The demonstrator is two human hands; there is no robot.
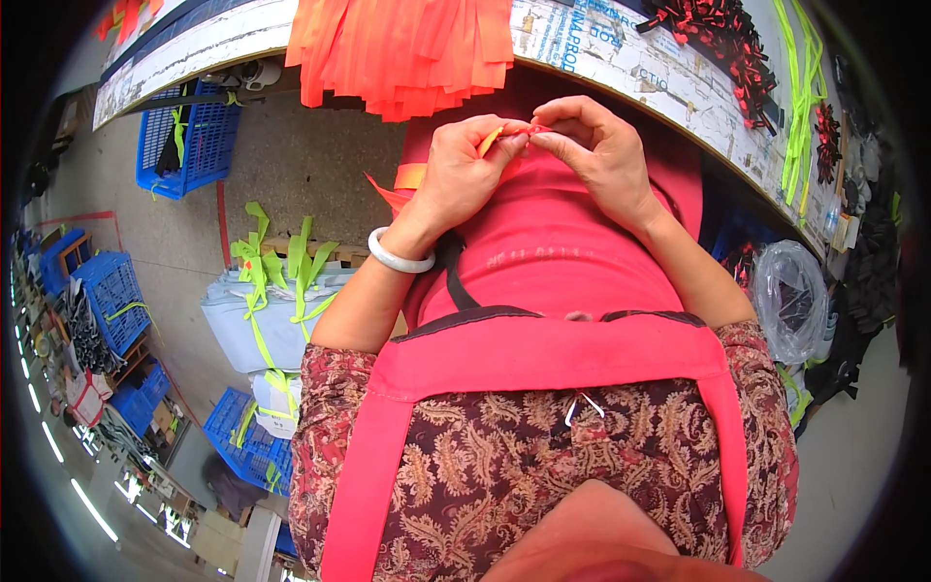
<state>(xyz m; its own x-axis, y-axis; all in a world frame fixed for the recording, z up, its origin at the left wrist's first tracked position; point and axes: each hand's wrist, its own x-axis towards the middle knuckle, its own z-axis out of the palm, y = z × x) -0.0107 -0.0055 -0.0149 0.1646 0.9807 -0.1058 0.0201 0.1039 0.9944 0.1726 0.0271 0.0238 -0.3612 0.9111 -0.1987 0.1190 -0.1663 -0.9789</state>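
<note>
Below the worktop (679, 87) edge, left hand (465, 175) and right hand (601, 155) pinch an orange strip (504, 134) mid-fold; next likely needs a firm crease.

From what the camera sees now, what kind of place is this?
Probably a small workshop for sewing or strap assembly. Both hands pinch an orange strap at a worktable heaped with orange strap pieces, and blue plastic crates stand on the concrete floor.

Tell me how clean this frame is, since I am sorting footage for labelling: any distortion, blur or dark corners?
Head view: strong fisheye bend, the workbench edge curves; corners are black. Both hands and the orange strip they pinch are sharp and evenly lit, without glare; the rim looks softer.
</note>
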